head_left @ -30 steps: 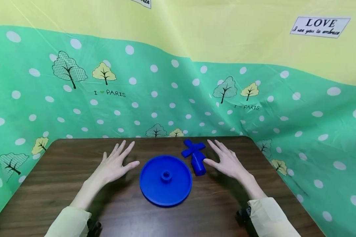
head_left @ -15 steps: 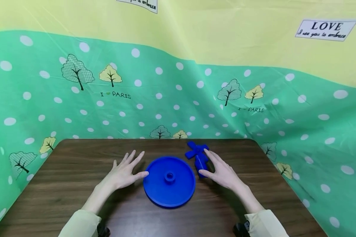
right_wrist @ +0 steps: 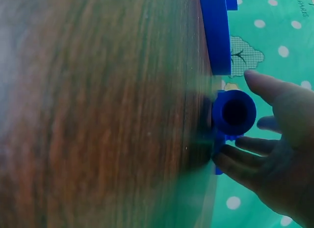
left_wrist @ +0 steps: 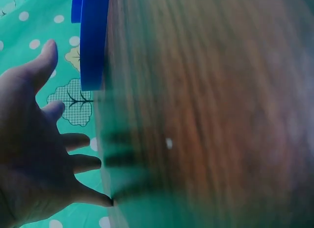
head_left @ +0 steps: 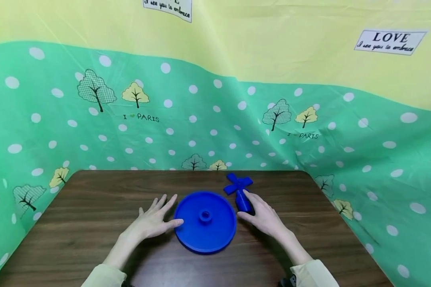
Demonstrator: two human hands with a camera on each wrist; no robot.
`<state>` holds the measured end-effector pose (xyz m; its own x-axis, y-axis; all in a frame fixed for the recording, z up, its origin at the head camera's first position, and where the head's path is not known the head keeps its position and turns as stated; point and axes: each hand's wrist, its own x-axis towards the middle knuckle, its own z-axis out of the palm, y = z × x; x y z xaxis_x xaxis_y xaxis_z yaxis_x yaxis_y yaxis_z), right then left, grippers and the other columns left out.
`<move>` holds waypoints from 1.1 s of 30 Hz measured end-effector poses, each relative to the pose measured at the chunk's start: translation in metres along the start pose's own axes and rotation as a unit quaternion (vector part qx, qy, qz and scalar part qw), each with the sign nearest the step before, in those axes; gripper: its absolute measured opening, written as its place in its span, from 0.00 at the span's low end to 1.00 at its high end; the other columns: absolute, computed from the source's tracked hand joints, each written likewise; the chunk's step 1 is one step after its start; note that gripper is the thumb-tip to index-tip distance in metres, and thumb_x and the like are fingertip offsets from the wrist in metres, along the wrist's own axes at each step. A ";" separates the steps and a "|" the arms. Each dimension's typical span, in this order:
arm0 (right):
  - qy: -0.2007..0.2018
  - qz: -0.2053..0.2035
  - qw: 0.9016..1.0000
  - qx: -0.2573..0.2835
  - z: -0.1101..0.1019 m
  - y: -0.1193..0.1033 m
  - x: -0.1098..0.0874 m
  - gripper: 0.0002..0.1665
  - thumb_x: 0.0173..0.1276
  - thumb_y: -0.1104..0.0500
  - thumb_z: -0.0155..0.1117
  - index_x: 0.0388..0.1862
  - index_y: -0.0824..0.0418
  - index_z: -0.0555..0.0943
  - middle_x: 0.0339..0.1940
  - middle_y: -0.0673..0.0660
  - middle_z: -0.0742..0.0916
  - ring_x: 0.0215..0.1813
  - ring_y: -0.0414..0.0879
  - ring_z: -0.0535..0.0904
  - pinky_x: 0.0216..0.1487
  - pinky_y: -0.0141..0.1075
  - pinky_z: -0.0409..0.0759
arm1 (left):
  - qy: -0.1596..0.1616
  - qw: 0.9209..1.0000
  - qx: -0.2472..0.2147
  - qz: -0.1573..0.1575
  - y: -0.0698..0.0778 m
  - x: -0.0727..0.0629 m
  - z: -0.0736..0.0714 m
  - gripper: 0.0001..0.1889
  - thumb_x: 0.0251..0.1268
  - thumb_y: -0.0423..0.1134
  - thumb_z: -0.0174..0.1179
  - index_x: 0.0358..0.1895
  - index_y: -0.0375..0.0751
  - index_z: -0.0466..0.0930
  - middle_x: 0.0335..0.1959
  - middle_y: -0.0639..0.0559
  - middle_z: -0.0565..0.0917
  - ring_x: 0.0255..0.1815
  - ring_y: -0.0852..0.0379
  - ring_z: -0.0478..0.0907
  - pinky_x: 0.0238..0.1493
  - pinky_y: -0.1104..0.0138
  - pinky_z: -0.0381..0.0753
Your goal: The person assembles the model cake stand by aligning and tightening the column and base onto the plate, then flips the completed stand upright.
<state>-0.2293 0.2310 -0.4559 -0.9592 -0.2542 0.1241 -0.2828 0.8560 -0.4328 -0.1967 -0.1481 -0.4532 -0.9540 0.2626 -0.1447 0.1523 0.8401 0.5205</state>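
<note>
A round blue plate-like disc point(head_left: 193, 238) with a raised rim and a hollow socket in its middle lies flat on the table. To its right lies a blue toy windmill point(head_left: 242, 202), its four blades pointing to the back; the right wrist view shows the hollow round end of its body point(right_wrist: 249, 110). My left hand point(head_left: 152, 223) is spread at the disc's left side, thumb overlapping the rim in the head view. My right hand point(head_left: 263, 217) reaches around the windmill, thumb on one side and fingers on the other, with a gap at the thumb in the right wrist view.
The dark wooden table point(head_left: 93, 211) extends to both sides. Behind it hangs a green and yellow curtain point(head_left: 201, 103) with dots and trees, which also runs along the table's right side.
My right hand has moved left and down to the windmill. The left hand has come closer to the disc, its thumb now over the rim. The head view has shifted slightly.
</note>
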 end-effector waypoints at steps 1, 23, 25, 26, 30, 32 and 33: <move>-0.001 -0.005 1.000 -0.002 0.001 0.000 0.001 0.48 0.69 0.42 0.70 0.82 0.56 0.62 0.77 0.66 0.73 0.76 0.66 0.72 0.67 0.68 0.74 | -0.004 1.000 0.000 -0.002 0.000 -0.001 0.001 0.48 0.67 0.72 0.56 0.84 0.59 0.49 0.85 0.35 0.50 0.85 0.27 0.43 0.68 0.17 0.36; -0.018 -0.010 1.000 0.014 0.000 0.004 0.009 0.39 0.70 0.54 0.71 0.76 0.65 0.71 0.70 0.69 0.80 0.70 0.65 0.78 0.67 0.60 0.78 | -0.036 0.999 0.032 -0.019 0.015 -0.007 0.000 0.48 0.62 0.67 0.65 0.82 0.55 0.57 0.83 0.32 0.55 0.83 0.23 0.46 0.64 0.14 0.42; -0.016 -0.011 1.000 0.015 0.000 0.005 0.009 0.38 0.70 0.55 0.71 0.75 0.65 0.71 0.69 0.69 0.81 0.68 0.64 0.79 0.66 0.60 0.79 | -0.035 0.999 0.033 -0.017 0.015 -0.007 0.001 0.47 0.63 0.67 0.65 0.82 0.56 0.57 0.83 0.32 0.55 0.83 0.23 0.46 0.64 0.14 0.42; -0.015 -0.013 1.000 0.014 -0.001 0.005 0.008 0.38 0.69 0.56 0.71 0.75 0.65 0.71 0.69 0.69 0.81 0.68 0.64 0.80 0.65 0.60 0.79 | -0.035 0.999 0.034 -0.016 0.014 -0.008 0.001 0.47 0.63 0.67 0.65 0.82 0.57 0.58 0.83 0.32 0.55 0.83 0.23 0.46 0.64 0.14 0.42; -0.011 -0.018 0.999 0.029 -0.003 0.006 0.009 0.37 0.69 0.58 0.71 0.75 0.67 0.72 0.66 0.68 0.83 0.66 0.62 0.81 0.64 0.58 0.80 | -0.035 0.999 0.032 -0.019 0.013 -0.009 0.002 0.46 0.63 0.67 0.65 0.81 0.58 0.58 0.83 0.32 0.54 0.83 0.24 0.46 0.65 0.14 0.41; -0.009 -0.019 0.999 0.045 -0.003 0.007 0.009 0.37 0.70 0.59 0.70 0.75 0.67 0.71 0.66 0.68 0.83 0.66 0.62 0.80 0.65 0.58 0.79 | -0.034 0.999 0.029 -0.019 0.013 -0.009 0.002 0.46 0.63 0.67 0.65 0.81 0.57 0.59 0.83 0.32 0.54 0.83 0.23 0.45 0.64 0.14 0.41; -0.009 -0.017 0.998 0.054 -0.004 0.007 0.008 0.37 0.70 0.59 0.70 0.75 0.67 0.71 0.67 0.68 0.82 0.67 0.62 0.80 0.66 0.58 0.79 | -0.034 0.999 0.027 -0.021 0.013 -0.009 0.002 0.46 0.62 0.67 0.65 0.81 0.57 0.59 0.83 0.31 0.54 0.83 0.23 0.45 0.64 0.14 0.40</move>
<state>-0.2394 0.2364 -0.4547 -0.9488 -0.2903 0.1249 -0.3116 0.7936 -0.5226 -0.1852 -0.1384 -0.4465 -0.9403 0.2573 -0.2226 0.1290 0.8751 0.4665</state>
